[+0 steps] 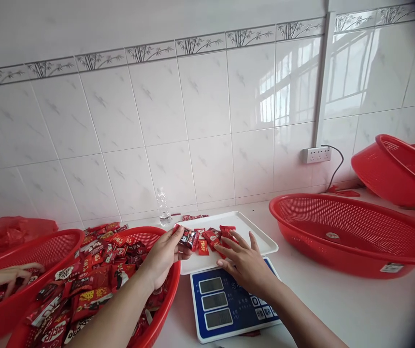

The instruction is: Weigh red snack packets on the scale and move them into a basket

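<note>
Pinched between thumb and fingers, a dark red wrapped packet [189, 239] is in my left hand [164, 256], over the near left corner of the white tray [260, 235]. My right hand [245, 261] reaches over the scale with its fingers spread, fingertips at several small red packets [212, 238] on the tray. I cannot see anything gripped in it. The blue and white scale [229, 307] sits in front of the tray, its three displays facing up. Left of it, a red basket [173, 285] is heaped with red wrapped packets [91, 275].
Another person's hand [9, 280] reaches into a red basket [69, 237] at the far left. A clear bottle [163, 208] stands by the wall. On the right are a large red basket [337, 251] and stacked red baskets [392, 179], near a wall socket [317, 155] with a black cable.
</note>
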{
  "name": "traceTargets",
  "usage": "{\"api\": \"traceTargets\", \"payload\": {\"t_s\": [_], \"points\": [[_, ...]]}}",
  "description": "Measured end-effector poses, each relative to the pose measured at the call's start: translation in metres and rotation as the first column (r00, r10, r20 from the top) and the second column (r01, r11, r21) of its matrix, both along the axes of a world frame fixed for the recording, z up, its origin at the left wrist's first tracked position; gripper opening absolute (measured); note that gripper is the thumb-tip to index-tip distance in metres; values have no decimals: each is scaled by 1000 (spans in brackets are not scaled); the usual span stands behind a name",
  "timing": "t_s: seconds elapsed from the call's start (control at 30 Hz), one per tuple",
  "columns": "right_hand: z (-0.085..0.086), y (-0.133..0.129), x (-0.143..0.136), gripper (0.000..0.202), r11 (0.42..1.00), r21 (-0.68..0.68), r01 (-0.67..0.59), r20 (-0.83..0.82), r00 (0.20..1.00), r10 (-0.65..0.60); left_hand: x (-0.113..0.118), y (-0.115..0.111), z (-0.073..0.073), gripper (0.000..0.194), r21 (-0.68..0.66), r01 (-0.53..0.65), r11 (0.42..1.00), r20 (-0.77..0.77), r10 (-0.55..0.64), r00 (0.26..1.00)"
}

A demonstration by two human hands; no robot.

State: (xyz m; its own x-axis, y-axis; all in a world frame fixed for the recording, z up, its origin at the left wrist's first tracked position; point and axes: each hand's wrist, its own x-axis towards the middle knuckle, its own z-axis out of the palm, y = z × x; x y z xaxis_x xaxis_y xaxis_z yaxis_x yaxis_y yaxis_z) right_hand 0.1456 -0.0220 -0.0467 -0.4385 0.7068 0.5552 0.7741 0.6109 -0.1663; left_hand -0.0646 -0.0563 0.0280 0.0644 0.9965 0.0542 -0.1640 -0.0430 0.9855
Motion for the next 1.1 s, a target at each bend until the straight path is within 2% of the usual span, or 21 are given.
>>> {"api": "traceTargets", "payload": {"t_s": [0.13,0.27,0.43,0.6,0.73,0.8,0.9,1.1], "points": [[1,-5,-1,37,998,8,-63,12,998,63,1,0,-1,34,-2,1,1000,-7,-1,1000],[0,-5,-3,35,999,10,-47,-13,999,47,1,-1,-2,34,-6,2,1000,-9,-2,1000],[-2,2,-3,27,999,51,-10,-182,983,19,0,0,-3,32,-1,-4,1000,0,4,1000],[2,5,0,24,998,55,11,-433,901,14,2,-1,-2,27,-57,17,998,23,-16,1000],[4,2,0,24,998,-47,37,-648,759,-59,3,-2,-3,26,-88,10,996,-24,-12,1000],[5,-2,-2,25,995,-91,-30,-734,678,-47,5,-4,-5,27,-78,44,996,-55,-49,997],[5,-10,-9,26,979,-84,-188,-803,595,45,10,-8,-6,29,-52,101,994,-108,-106,989],[3,-25,-22,20,946,-22,-323,-792,584,181,24,-18,-4,35,5,237,971,-217,-230,949]]}}
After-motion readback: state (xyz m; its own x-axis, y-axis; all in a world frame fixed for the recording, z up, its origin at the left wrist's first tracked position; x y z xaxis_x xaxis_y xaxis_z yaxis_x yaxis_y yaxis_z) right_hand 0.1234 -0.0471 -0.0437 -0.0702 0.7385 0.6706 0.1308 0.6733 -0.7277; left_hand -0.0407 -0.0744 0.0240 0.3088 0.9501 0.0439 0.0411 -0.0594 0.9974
